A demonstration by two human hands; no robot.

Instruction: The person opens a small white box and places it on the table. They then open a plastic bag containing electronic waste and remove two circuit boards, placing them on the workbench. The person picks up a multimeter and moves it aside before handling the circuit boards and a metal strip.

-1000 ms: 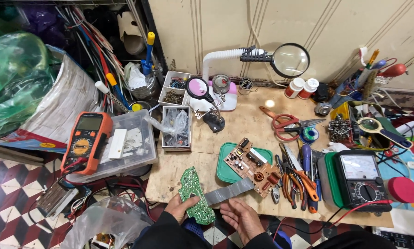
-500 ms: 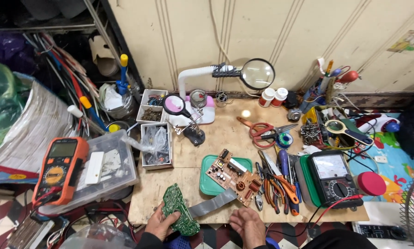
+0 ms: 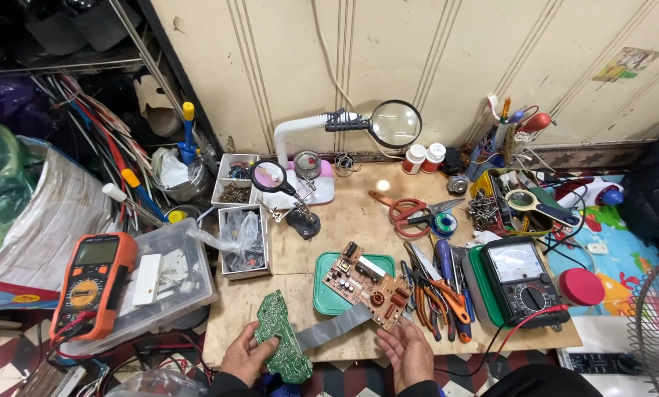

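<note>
Wooden workbench (image 3: 344, 220) against a cream panelled wall; small colourful rectangular sticker (image 3: 626, 64) high on the wall at right, print too small to make out.

Left of the bench: clear plastic storage box (image 3: 175, 283) with a flat white rectangular piece on its lid; orange-cased digital multimeter (image 3: 93, 285) leaning on its near left corner. Right side: green-cased analogue meter (image 3: 517, 281), a round red cap (image 3: 581, 286) just beside it.

Back edge: white gooseneck magnifier lamp (image 3: 394, 123); two small white bottles with red caps (image 3: 424, 158) just right of it. Red-handled scissors (image 3: 410, 212) lie mid-bench, and a row of pliers and screwdrivers (image 3: 440, 290) sits between the green tray and the analogue meter. Open white parts trays (image 3: 238, 180) at back left, a clear plastic bag (image 3: 245, 239) in the nearer tray.

Centre: brown circuit board (image 3: 366, 283) resting tilted across a green square tray (image 3: 333, 298). A grey flat ribbon cable (image 3: 333, 331) runs from it to the green circuit board (image 3: 279, 345), which sits at the near bench edge, partly overhanging.

My left hand (image 3: 245, 360): closed around the lower left edge of the green circuit board, thumb on top. My right hand (image 3: 409, 351): palm up, fingers half spread, fingertips touching the near corner of the brown circuit board; not clamped on it
</note>
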